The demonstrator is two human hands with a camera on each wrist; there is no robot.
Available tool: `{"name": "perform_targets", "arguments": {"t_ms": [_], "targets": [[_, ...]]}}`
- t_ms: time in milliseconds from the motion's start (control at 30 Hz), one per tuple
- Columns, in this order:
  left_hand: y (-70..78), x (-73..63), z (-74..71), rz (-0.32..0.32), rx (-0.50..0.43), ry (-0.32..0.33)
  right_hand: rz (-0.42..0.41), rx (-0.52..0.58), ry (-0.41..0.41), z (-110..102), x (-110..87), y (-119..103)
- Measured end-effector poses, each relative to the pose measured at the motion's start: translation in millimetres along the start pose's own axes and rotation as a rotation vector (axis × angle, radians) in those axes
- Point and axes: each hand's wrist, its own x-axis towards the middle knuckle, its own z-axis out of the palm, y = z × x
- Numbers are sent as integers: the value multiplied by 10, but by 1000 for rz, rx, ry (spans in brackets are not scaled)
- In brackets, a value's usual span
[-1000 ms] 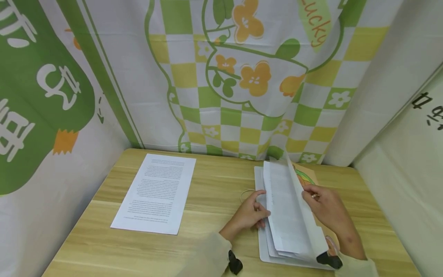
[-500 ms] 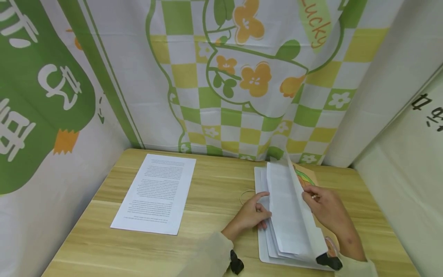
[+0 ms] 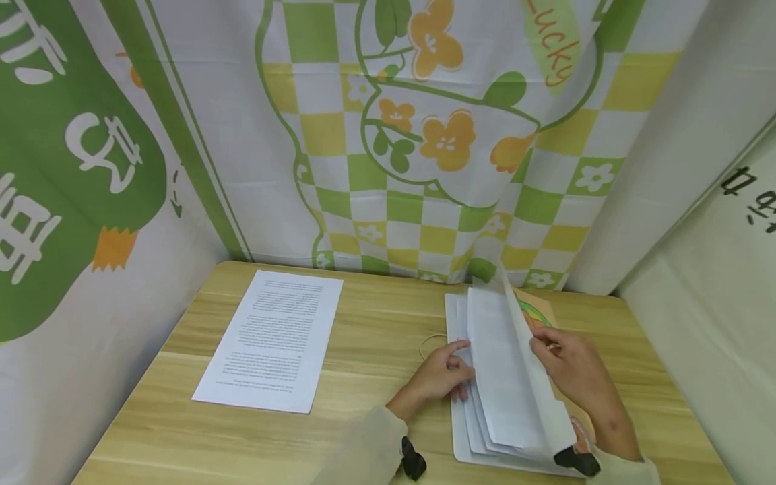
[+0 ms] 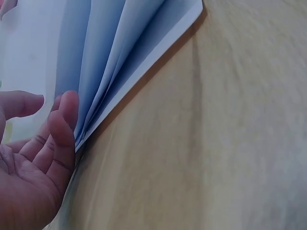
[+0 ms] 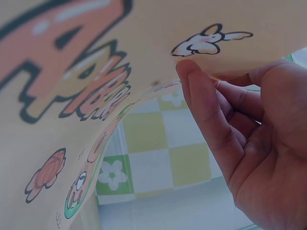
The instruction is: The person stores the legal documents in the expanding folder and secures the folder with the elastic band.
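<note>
A folder with a cartoon-printed tan cover lies on the right side of the table, fanned partly open. Inside it, several white sheets or pocket leaves stand out in layers, fuller in the left wrist view as bluish leaves. My left hand is at their left edge, its thumb held apart from the bent fingers and the fingertips touching the leaf edges. With thumb and fingers my right hand pinches the lifted cover and holds it tilted up. The folder's contents are mostly hidden.
A printed sheet lies on the left of the wooden table. A thin cord loop shows beside the folder's left edge. Patterned curtains hang right behind the table's back edge and along both sides.
The top white leaf's left edge has shifted slightly right, baring more of the layers under it. My left hand has moved only a little; my right hand has held its place.
</note>
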Motion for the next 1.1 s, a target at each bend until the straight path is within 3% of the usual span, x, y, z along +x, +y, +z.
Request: {"name": "perform_targets", "arguments": {"t_ms": [333,633,733,900,1100], "targets": [[-40,-94,-167,30,-12,9,40,14,-5,-15,1,1],[-11,-242,-385,32,87,12,42,29,-6,3,-6,6],[20,-344,-521,57,158,40,45,44,-10,17,-16,5],[97,-536,-835,145,354,110,43,28,-21,34,-9,5],[223,-815,-1226,182,527,248,55,38,-34,17,-21,20]]}}
